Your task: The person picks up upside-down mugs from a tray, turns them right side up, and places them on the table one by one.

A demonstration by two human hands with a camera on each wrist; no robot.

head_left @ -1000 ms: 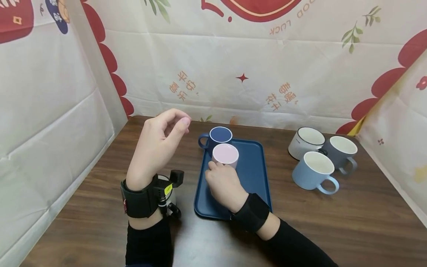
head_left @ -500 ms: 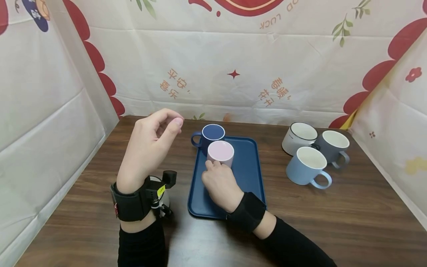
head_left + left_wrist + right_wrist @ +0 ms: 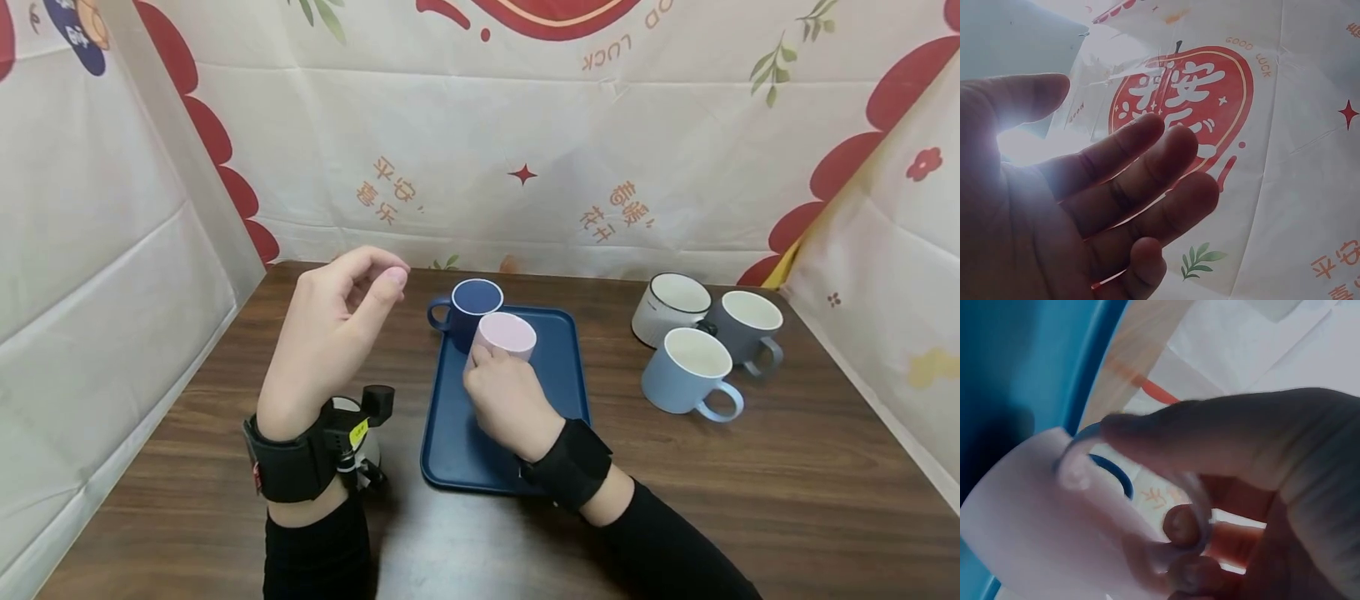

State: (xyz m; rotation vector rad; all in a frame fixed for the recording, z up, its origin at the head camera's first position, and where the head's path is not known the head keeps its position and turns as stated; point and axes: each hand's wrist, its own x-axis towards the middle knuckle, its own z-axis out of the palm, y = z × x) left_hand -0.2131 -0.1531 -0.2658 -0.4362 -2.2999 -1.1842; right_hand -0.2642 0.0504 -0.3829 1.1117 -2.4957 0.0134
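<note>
My right hand (image 3: 513,404) grips the handle of a pink mug (image 3: 507,333) over the blue tray (image 3: 461,467). In the right wrist view, the thumb lies on top of the mug's handle (image 3: 1200,509) and fingers curl through it; the mug (image 3: 1041,531) looks tilted. Whether its base touches the tray cannot be told. Just behind it, a dark blue mug (image 3: 468,307) stands at the tray's far left corner, handle pointing left. My left hand (image 3: 330,333) is raised left of the tray, fingers loosely bent and holding nothing. The left wrist view shows its fingers (image 3: 1141,181) apart.
On the right of the wooden table (image 3: 675,492) stand a white mug (image 3: 670,308), a grey mug (image 3: 746,329) and a light blue mug (image 3: 686,371), close together. Another pale vessel (image 3: 369,450) is partly hidden behind my left wrist. A printed cloth (image 3: 480,125) walls the table's back.
The head view has shifted slightly. In the last half second the pink mug has moved a little right and tipped, with my right hand on its handle. My left hand stays raised.
</note>
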